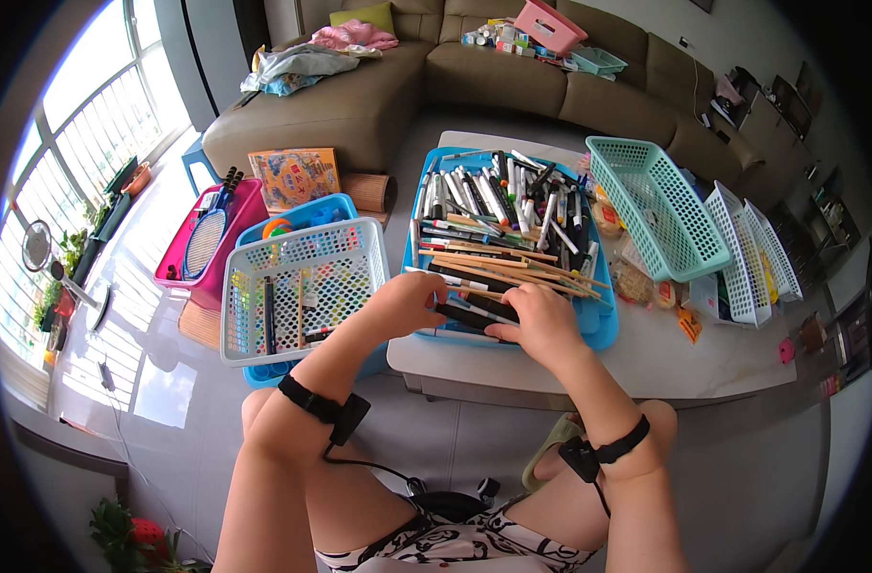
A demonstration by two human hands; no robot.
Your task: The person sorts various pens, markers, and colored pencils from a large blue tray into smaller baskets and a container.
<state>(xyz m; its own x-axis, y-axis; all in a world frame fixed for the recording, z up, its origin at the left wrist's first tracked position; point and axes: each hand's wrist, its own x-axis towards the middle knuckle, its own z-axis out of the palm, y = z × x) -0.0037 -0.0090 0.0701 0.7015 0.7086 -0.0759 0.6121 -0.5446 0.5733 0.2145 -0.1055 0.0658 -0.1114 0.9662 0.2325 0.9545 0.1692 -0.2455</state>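
At the near side of a blue plastic tray (609, 333), both hands are closed about the ends of a few black markers (466, 316). My left hand (405, 304) has its fingertips at their left end. My right hand (543, 319) pinches the right end, its thumb beneath and fingers over the top. Just beyond my fingers lies a loose row of thin wooden sticks (507, 266), probably pencils or brushes. White-barrelled markers (479, 197) with dark and coloured caps are heaped over the tray's far part. My palms hide some of the nearest pens.
A white perforated basket (376, 279) with several pens stands left of the table (665, 372), over a blue bin (343, 208). A pink bin (214, 283) holds a badminton racket (205, 243). On the right are a mint basket (665, 215), white baskets (740, 258) and packaged items (635, 279).
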